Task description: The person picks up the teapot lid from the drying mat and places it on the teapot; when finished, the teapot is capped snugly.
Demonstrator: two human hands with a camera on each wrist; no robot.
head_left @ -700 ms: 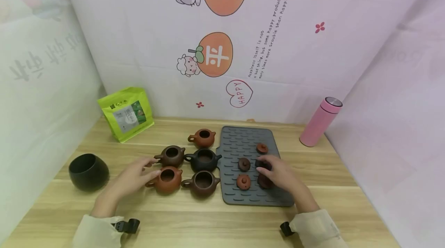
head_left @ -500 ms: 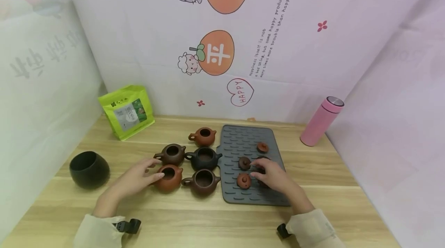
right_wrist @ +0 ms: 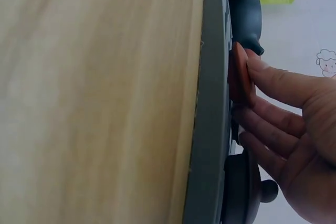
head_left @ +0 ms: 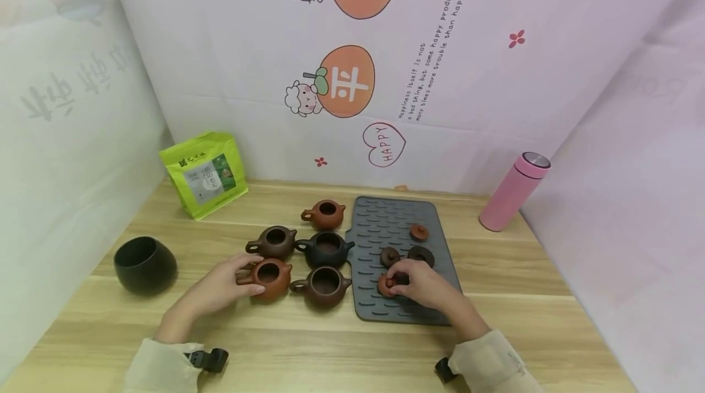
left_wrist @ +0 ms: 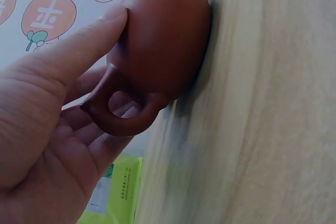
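In the head view my left hand (head_left: 217,288) holds the orange-brown lidless teapot (head_left: 273,281) at its handle side. The left wrist view shows the thumb on the teapot's body (left_wrist: 163,35) and the fingers behind its loop handle. My right hand (head_left: 428,286) is over the grey mat, thumb and fingers at the knob of a small orange-brown lid (head_left: 384,286), pinching it. In the right wrist view this lid (right_wrist: 241,74) is low over the mat, slightly tilted. A dark lid (right_wrist: 244,187) lies beneath the palm, partly hidden by the hand in the head view.
Several other lidless teapots, such as a black one (head_left: 326,250) and a dark brown one (head_left: 324,289), stand left of the grey mat (head_left: 380,215). Other lids lie on it, one reddish (head_left: 419,232). Around are a black cup (head_left: 145,267), green bag (head_left: 206,175) and pink flask (head_left: 512,194).
My right hand has moved left and nearer, from the dark lids to the orange-brown lid, and now pinches its knob. My left hand has closed in on the orange-brown teapot.
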